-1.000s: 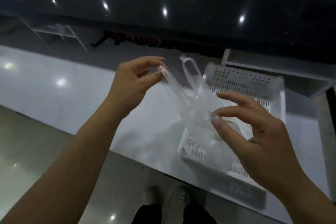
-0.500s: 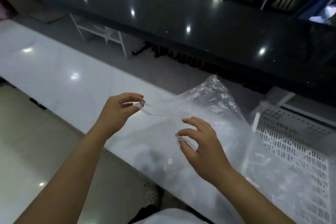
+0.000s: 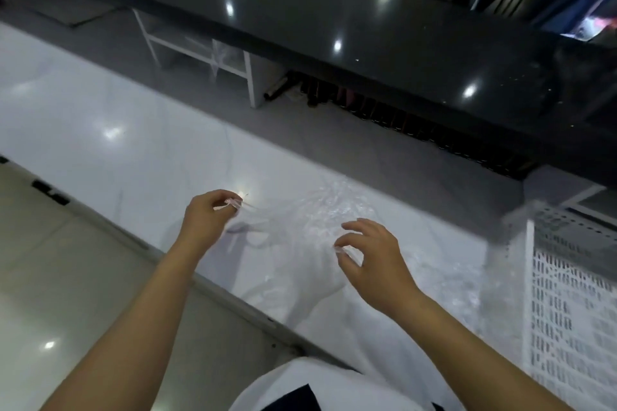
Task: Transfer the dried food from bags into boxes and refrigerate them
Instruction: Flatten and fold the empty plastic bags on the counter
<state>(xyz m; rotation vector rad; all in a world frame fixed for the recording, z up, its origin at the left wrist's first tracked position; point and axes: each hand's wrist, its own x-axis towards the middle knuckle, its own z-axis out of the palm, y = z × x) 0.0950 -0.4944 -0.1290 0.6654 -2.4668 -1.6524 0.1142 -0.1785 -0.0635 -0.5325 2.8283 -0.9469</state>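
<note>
A clear, empty-looking plastic bag [image 3: 320,213] is spread low over the white counter [image 3: 117,130], between my two hands. My left hand [image 3: 208,220] pinches one of the bag's handles between thumb and fingertips. My right hand [image 3: 370,253] pinches the bag's other edge with thumb and forefinger, its other fingers spread. A white perforated plastic basket [image 3: 574,294] stands at the right edge of the counter. No dried food and no storage box is in view.
Beyond the white counter runs a grey floor strip and a long black glossy counter [image 3: 367,27]. A white metal frame [image 3: 207,53] stands under it. My white shirt shows at the bottom.
The bag, held up over the basket a second ago, has come left and down onto the counter and flattened. Both hands moved lower and further apart; the view shifted left.
</note>
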